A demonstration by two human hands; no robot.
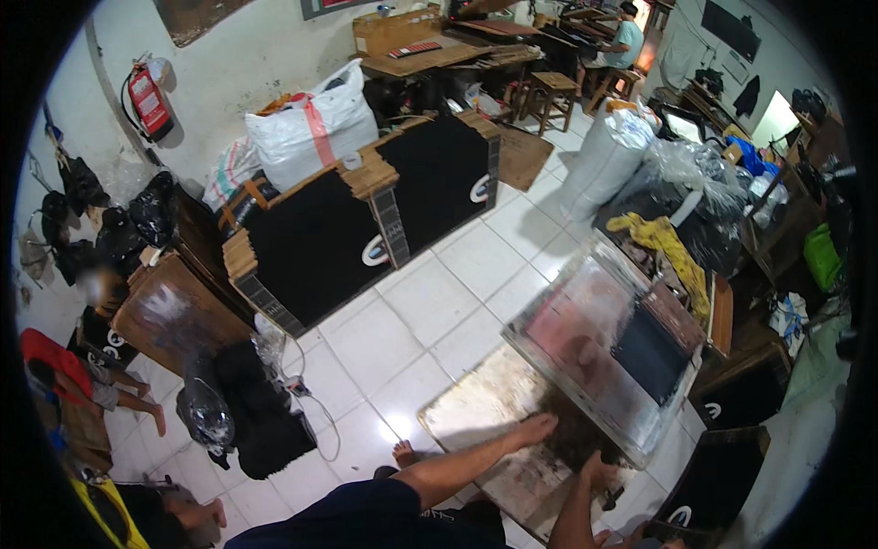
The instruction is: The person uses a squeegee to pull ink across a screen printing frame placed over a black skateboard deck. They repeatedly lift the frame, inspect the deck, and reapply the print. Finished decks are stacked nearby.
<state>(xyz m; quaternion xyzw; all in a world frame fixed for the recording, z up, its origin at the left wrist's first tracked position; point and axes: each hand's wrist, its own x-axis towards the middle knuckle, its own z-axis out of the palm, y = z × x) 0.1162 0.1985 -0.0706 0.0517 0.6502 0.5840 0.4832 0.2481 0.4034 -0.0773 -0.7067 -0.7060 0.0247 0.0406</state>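
Observation:
My left hand [536,430] is over the stained board [462,412] at the lower middle, fingers bunched; anything inside them is hidden. My right hand [596,471] is closed beside the lower edge of the raised metal-edged screen frame [576,339], with a dark object [611,499] just below it; what it grips is unclear. The screen is tilted above the board, stained pink and grey, with a dark rectangle [649,352] at its right.
Black panels [430,183] lean by white sacks [306,128]. A power strip [294,386] with cable and black bundles [265,430] lie left. Co-workers [64,366], [183,512] are at the left, another person [622,41] at the back. Bagged material [686,174] is piled right.

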